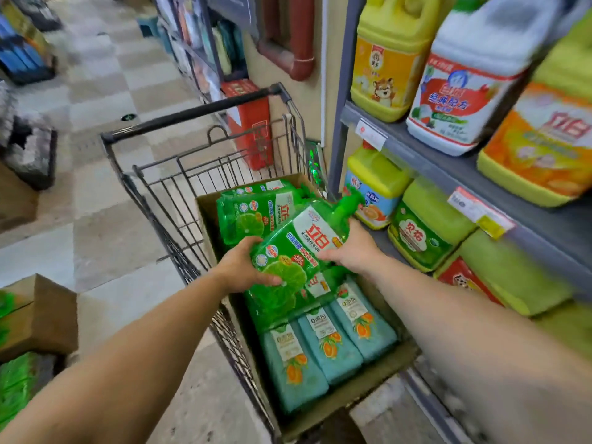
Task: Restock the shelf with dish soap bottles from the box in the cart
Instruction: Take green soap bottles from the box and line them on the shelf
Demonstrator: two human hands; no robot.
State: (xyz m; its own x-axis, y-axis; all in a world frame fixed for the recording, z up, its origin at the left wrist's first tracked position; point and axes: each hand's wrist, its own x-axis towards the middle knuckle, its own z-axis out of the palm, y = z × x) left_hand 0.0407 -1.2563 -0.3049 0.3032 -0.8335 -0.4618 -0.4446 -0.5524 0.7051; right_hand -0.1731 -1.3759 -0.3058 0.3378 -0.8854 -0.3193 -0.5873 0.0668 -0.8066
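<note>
Head view, looking down into a grey wire shopping cart (pixel 166 184) with a black push bar, parked just beside a grey metal store shelf (pixel 426 145). An open brown cardboard box (pixel 378 373) fills the cart's basket.

Above the box, two bare hands lift a translucent green plastic dish soap bottle with a pump top and a glossy lime-printed label (pixel 298 241). The bottle is tilted, its pump end toward the shelf and its base toward the person. The left hand (pixel 243 267) curls round the bottle's base, thumb pressed on the label. The right hand (pixel 350 248) holds the bottle's shoulder below the pump, fingers wrapped under it. Holding both ends likely steadies a slick, heavy bottle while it is swung toward the shelf.

In the box, beyond the held bottle, more green dish soap bottles (pixel 253 209) lie on their sides; others lie under it. Nearer the person than the held bottle, three teal bottles with white labels showing oranges (pixel 323 347) lie side by side. They are packed flat, probably so they cannot tip as the cart rolls.

On the shelf, squat yellow and green plastic jugs (pixel 426 232) stand upright with labels facing out, beside a large white jug with a red label (pixel 464 94) on the tier above.
</note>
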